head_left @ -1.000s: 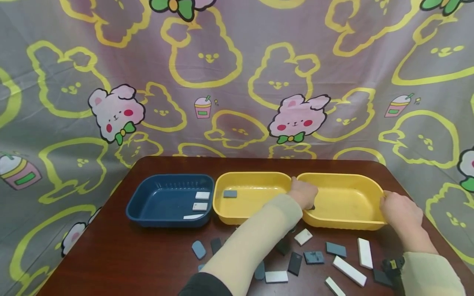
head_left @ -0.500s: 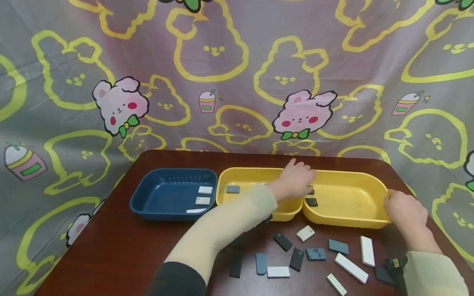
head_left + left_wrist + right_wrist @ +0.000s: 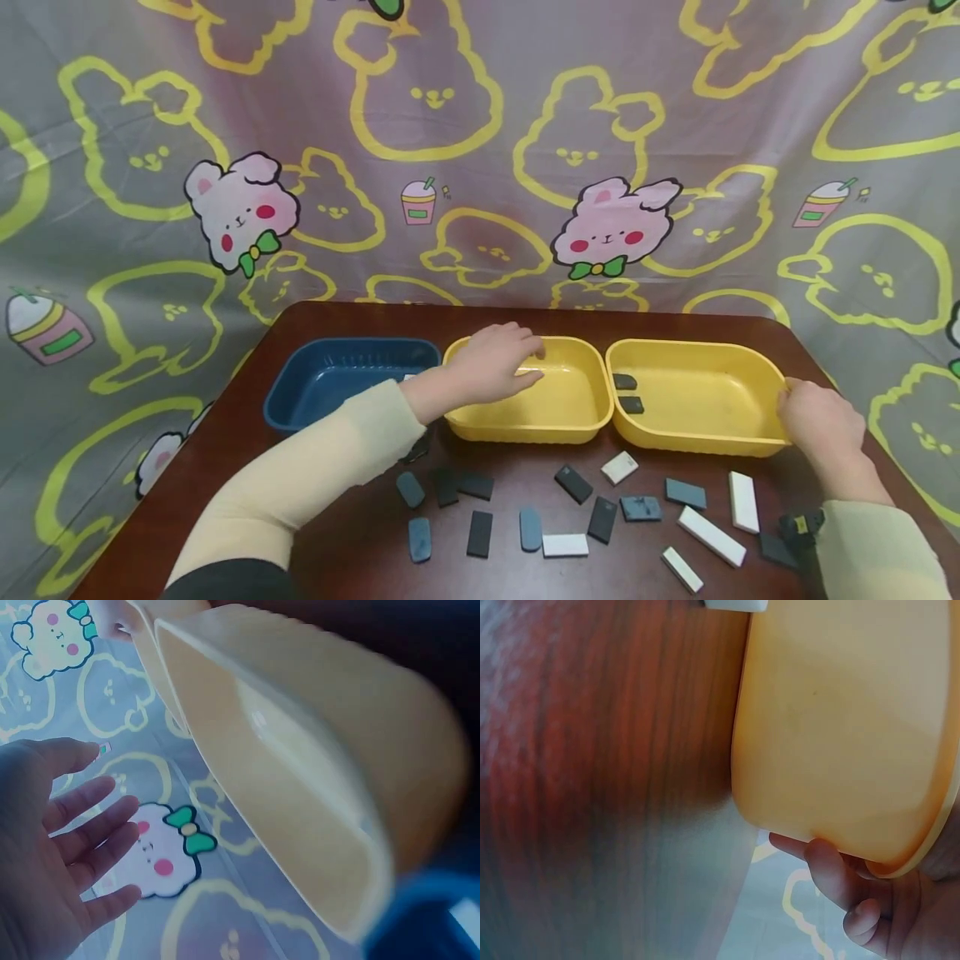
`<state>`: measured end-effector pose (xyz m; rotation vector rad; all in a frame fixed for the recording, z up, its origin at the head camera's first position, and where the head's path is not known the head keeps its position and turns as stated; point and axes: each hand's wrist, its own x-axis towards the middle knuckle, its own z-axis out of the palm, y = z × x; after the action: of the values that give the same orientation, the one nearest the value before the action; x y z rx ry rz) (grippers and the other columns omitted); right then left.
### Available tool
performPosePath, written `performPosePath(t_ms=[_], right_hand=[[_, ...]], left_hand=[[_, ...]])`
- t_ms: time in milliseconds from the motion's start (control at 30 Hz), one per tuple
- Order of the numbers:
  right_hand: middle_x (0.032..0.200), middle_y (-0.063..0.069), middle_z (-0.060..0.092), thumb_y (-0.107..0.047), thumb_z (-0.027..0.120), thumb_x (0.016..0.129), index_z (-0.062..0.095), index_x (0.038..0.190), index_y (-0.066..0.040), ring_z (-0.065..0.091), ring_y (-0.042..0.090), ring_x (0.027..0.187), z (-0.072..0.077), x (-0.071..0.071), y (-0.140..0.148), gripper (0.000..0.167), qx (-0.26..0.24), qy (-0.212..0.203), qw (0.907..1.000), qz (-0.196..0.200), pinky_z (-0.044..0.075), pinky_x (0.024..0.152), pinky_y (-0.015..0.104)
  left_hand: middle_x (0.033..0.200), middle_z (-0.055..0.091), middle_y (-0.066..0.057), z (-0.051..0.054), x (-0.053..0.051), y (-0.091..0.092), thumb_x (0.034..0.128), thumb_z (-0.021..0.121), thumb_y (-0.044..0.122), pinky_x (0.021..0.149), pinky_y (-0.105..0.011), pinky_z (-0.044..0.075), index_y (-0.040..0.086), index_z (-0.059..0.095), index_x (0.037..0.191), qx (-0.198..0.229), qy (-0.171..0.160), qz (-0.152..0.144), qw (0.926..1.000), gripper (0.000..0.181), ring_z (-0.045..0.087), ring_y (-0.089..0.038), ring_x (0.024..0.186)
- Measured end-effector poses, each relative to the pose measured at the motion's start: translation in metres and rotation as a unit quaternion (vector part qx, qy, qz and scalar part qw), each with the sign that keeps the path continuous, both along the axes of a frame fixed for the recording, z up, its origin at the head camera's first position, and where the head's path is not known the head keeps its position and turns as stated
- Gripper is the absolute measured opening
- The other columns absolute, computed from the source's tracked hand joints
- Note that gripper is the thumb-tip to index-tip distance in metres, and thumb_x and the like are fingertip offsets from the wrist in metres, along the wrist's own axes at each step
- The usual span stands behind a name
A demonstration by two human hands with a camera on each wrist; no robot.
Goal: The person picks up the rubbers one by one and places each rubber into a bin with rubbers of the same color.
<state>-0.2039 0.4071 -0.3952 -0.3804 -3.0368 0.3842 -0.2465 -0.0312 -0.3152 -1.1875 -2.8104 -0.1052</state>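
Observation:
My left hand (image 3: 491, 367) hovers over the middle yellow plastic bin (image 3: 532, 434), its fingers spread and holding nothing. In the left wrist view the same hand (image 3: 79, 844) has its palm and loosely bent fingers beside that bin's rim (image 3: 247, 825). At the far right end of the right yellow bin (image 3: 697, 443), my right hand (image 3: 821, 421) grips the rim. Its curled fingers (image 3: 832, 874) lie against the outer wall in the right wrist view; the thumb is hidden. Two dark blocks (image 3: 632, 405) rest at the left side inside the right bin.
A blue bin (image 3: 300, 385) stands at the left, partly behind my left forearm. Across the front of the brown table (image 3: 360, 575) lie several loose flat pieces: white blocks (image 3: 566, 546), black blocks (image 3: 480, 534) and grey-blue blocks (image 3: 530, 530). A patterned curtain (image 3: 480, 167) hangs behind.
My left hand has moved left from the joint between the yellow bins to over the middle one. Two dark blocks now show in the right bin. My right hand keeps its grip.

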Motion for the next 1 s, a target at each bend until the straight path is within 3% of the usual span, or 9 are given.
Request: performPosePath(t_ms=[100, 267, 433, 533, 733, 867, 1000], right_hand=[[0.065, 0.014, 0.047, -0.017, 0.040, 0.099, 0.052, 0.103, 0.012, 0.046, 0.033, 0.062, 0.000, -0.001, 0.000, 0.031, 0.002, 0.002, 1.0000, 0.001, 0.038, 0.051, 0.044], [0.064, 0.013, 0.048, -0.016, 0.042, 0.098, 0.053, 0.103, 0.013, 0.046, 0.032, 0.060, 0.002, 0.000, -0.001, 0.031, 0.005, 0.005, 1.0000, 0.006, 0.038, 0.051, 0.044], [0.064, 0.013, 0.047, -0.016, 0.043, 0.098, 0.052, 0.104, 0.014, 0.045, 0.031, 0.060, 0.001, 0.001, -0.003, 0.031, 0.002, 0.001, 1.0000, 0.004, 0.038, 0.052, 0.043], [0.065, 0.013, 0.047, -0.015, 0.043, 0.098, 0.052, 0.103, 0.013, 0.045, 0.031, 0.060, 0.000, 0.002, -0.003, 0.030, 0.004, 0.002, 1.0000, 0.004, 0.038, 0.052, 0.044], [0.065, 0.014, 0.047, -0.014, 0.043, 0.098, 0.052, 0.103, 0.013, 0.045, 0.032, 0.061, 0.000, 0.002, -0.003, 0.028, 0.007, 0.003, 1.0000, 0.005, 0.038, 0.052, 0.043], [0.066, 0.014, 0.048, -0.013, 0.044, 0.098, 0.051, 0.104, 0.013, 0.046, 0.032, 0.061, 0.001, 0.002, -0.003, 0.028, 0.008, 0.002, 1.0000, 0.005, 0.039, 0.051, 0.043], [0.066, 0.014, 0.049, -0.013, 0.044, 0.097, 0.052, 0.105, 0.013, 0.046, 0.033, 0.062, 0.001, 0.002, -0.004, 0.028, 0.008, 0.003, 0.9999, 0.007, 0.038, 0.052, 0.043]], left_hand=[[0.113, 0.064, 0.000, -0.001, 0.013, -0.026, 0.0921, 0.066, 0.038, 0.089, -0.032, 0.046, 0.016, 0.066, 0.118, 0.018, -0.005, -0.001, 0.9998, 0.034, 0.055, -0.015, 0.102], [0.110, 0.064, 0.001, -0.012, 0.035, -0.058, 0.0903, 0.069, 0.036, 0.084, -0.031, 0.050, 0.016, 0.066, 0.115, 0.049, 0.020, -0.022, 0.9983, 0.032, 0.058, -0.014, 0.100], [0.108, 0.063, 0.000, -0.026, 0.054, -0.074, 0.0867, 0.074, 0.029, 0.085, -0.030, 0.050, 0.013, 0.064, 0.114, 0.088, 0.066, -0.063, 0.9920, 0.034, 0.057, -0.014, 0.098], [0.107, 0.062, 0.001, -0.033, 0.065, -0.079, 0.0876, 0.073, 0.027, 0.088, -0.029, 0.049, 0.013, 0.063, 0.115, 0.096, 0.065, -0.096, 0.9886, 0.033, 0.057, -0.013, 0.099], [0.106, 0.061, 0.004, -0.049, 0.083, -0.078, 0.0893, 0.071, 0.025, 0.086, -0.023, 0.047, 0.016, 0.063, 0.118, 0.045, 0.010, -0.152, 0.9874, 0.032, 0.055, -0.009, 0.094], [0.108, 0.062, 0.005, -0.058, 0.085, -0.072, 0.0893, 0.072, 0.025, 0.085, -0.022, 0.047, 0.015, 0.062, 0.121, -0.015, -0.027, -0.150, 0.9883, 0.035, 0.055, -0.008, 0.093], [0.105, 0.063, 0.006, -0.066, 0.085, -0.069, 0.0895, 0.072, 0.026, 0.079, -0.021, 0.047, 0.016, 0.062, 0.121, -0.063, -0.042, -0.136, 0.9878, 0.034, 0.056, -0.008, 0.091]])
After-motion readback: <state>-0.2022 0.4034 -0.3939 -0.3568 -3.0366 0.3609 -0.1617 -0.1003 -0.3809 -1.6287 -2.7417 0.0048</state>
